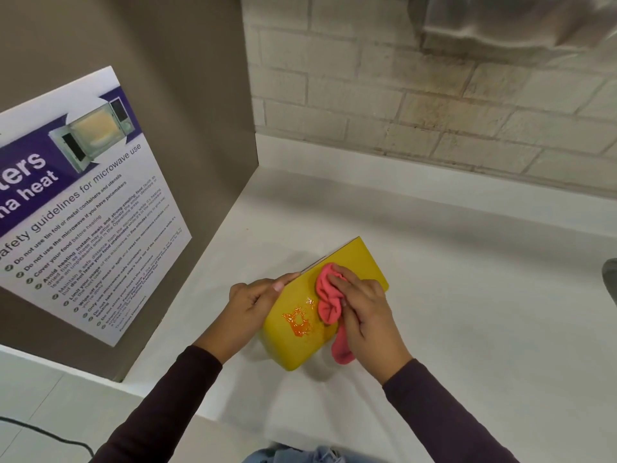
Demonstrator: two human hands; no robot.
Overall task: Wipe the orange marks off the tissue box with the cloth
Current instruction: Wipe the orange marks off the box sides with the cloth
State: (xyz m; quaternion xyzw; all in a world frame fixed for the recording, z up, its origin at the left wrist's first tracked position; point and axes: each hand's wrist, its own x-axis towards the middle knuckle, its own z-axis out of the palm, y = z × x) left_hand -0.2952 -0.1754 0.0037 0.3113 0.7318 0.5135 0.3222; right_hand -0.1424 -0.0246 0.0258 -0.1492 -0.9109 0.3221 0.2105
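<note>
A yellow tissue box [362, 262] lies on the white counter [467, 295], tilted with its broad face up. Glossy orange marks [299, 320] sit on the near part of that face. My left hand [255, 304] grips the box's left edge, fingers along the side. My right hand [365, 310] presses a bunched pink cloth [329, 300] onto the box face, just right of the orange marks. A tail of the cloth hangs over the box's near right edge.
A grey-brown cabinet side [187, 95] with a microwave safety poster [83, 202] stands close on the left. A pale brick wall [434, 95] runs behind the counter. A dark object [610, 279] shows at the far right edge. A black cable [50, 432] lies lower left.
</note>
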